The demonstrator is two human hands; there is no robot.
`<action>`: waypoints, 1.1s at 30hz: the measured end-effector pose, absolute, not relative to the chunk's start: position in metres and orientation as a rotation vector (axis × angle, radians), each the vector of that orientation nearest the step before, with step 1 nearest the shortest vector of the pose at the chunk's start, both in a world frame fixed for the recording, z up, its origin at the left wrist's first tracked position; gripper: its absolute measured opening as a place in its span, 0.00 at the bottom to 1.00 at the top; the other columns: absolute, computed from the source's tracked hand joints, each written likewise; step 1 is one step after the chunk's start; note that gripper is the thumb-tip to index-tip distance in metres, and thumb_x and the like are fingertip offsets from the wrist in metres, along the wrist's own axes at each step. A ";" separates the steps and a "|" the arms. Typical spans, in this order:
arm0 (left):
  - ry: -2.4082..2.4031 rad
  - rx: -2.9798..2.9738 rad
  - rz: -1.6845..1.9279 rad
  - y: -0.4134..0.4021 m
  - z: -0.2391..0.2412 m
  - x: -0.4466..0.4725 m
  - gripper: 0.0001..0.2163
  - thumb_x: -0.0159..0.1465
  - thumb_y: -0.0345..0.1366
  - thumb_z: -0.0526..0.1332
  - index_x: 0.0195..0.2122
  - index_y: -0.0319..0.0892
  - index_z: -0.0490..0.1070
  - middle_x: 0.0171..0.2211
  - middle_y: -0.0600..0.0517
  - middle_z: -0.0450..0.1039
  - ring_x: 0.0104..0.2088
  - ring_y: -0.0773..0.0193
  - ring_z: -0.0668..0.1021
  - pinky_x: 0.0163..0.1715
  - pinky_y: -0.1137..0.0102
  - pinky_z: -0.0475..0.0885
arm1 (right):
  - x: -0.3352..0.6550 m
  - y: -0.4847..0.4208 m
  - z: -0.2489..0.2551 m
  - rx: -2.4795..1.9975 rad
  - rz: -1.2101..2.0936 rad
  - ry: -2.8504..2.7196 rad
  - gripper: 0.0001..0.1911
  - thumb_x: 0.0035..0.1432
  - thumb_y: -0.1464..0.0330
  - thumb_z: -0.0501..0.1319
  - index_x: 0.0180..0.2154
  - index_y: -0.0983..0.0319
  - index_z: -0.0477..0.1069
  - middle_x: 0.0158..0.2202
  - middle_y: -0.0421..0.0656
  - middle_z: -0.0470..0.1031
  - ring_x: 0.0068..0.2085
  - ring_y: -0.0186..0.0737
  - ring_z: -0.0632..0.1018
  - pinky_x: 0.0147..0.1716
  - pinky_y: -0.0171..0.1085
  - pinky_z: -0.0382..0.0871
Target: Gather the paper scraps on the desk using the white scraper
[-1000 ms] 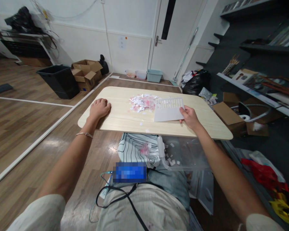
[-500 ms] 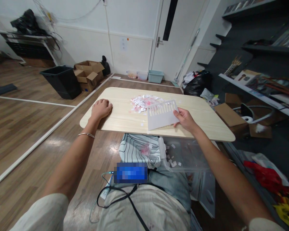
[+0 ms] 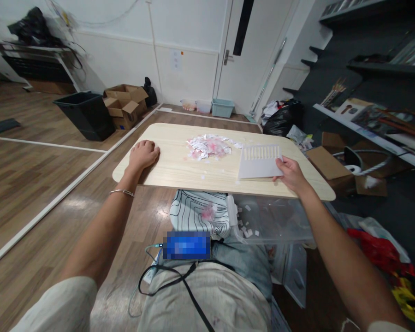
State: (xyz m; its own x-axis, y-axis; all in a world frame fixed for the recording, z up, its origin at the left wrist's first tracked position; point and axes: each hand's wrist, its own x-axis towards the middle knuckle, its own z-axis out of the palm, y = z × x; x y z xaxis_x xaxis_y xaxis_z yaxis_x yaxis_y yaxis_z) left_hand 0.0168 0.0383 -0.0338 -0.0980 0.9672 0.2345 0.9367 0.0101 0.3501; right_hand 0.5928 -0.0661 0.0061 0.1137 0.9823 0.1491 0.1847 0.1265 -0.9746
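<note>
My right hand (image 3: 291, 174) grips the right edge of a thin white plastic panel with a row of slots (image 3: 261, 168), thumb on top. The panel is tilted over the right half of a pale wooden tabletop (image 3: 173, 173). To its left lies a heap of small white and pink paper scraps (image 3: 209, 147), with a few loose bits around it. My left hand (image 3: 144, 154) rests palm down near the tabletop's left edge, holding nothing, its fingers slightly bent.
Under the table's near edge are a clear plastic bin (image 3: 273, 221) with scattered white pieces and a line-patterned cloth (image 3: 198, 213) with pink bits on it. A black bin (image 3: 90, 117) and cardboard boxes (image 3: 126, 103) stand at left; shelves (image 3: 373, 131) line the right.
My right hand has moved the slotted panel to the right, away from the paper heap, uncovering its right side. My left hand stays in place on the tabletop.
</note>
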 end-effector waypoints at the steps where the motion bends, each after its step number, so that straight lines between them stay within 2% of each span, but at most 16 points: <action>1: 2.182 2.059 0.656 0.038 -0.033 0.017 0.26 0.78 0.48 0.52 0.67 0.45 0.81 0.75 0.32 0.78 0.78 0.33 0.73 0.78 0.39 0.69 | 0.595 -0.066 0.005 -1.276 0.933 -1.279 0.33 0.49 0.41 0.88 0.38 0.57 0.80 0.29 0.39 0.80 0.26 0.38 0.77 0.17 0.36 0.81; 6: 2.180 2.064 0.627 0.039 -0.031 0.016 0.26 0.79 0.47 0.51 0.65 0.43 0.81 0.74 0.31 0.78 0.77 0.32 0.74 0.77 0.39 0.70 | 0.594 -0.064 0.001 -1.253 0.969 -1.262 0.34 0.48 0.41 0.89 0.40 0.57 0.80 0.31 0.39 0.81 0.28 0.37 0.79 0.19 0.34 0.80; 12: 2.213 2.053 0.618 0.037 -0.029 0.016 0.26 0.79 0.49 0.52 0.66 0.43 0.81 0.74 0.31 0.77 0.76 0.32 0.75 0.77 0.42 0.71 | 0.589 -0.064 0.003 -1.278 0.954 -1.289 0.30 0.55 0.44 0.87 0.41 0.58 0.80 0.30 0.40 0.81 0.28 0.40 0.80 0.18 0.35 0.80; 21: 2.209 2.038 0.637 0.034 -0.026 0.016 0.26 0.78 0.48 0.54 0.67 0.43 0.82 0.74 0.31 0.78 0.75 0.30 0.76 0.76 0.41 0.73 | 0.582 -0.063 0.003 -1.284 0.973 -1.287 0.29 0.50 0.46 0.89 0.37 0.57 0.81 0.29 0.40 0.83 0.27 0.39 0.80 0.18 0.34 0.81; 28: 2.214 2.039 0.665 0.035 -0.028 0.015 0.25 0.77 0.48 0.54 0.64 0.45 0.83 0.72 0.33 0.80 0.74 0.31 0.77 0.75 0.40 0.73 | 0.581 -0.062 0.005 -1.314 0.959 -1.305 0.26 0.57 0.47 0.86 0.38 0.57 0.80 0.28 0.40 0.81 0.26 0.39 0.80 0.17 0.34 0.80; 33: 2.209 2.067 0.619 0.036 -0.027 0.016 0.24 0.78 0.48 0.53 0.63 0.45 0.82 0.72 0.33 0.79 0.75 0.32 0.76 0.77 0.41 0.71 | 0.582 -0.063 0.005 -1.316 0.960 -1.282 0.26 0.55 0.48 0.87 0.39 0.58 0.81 0.29 0.40 0.81 0.26 0.39 0.79 0.17 0.35 0.79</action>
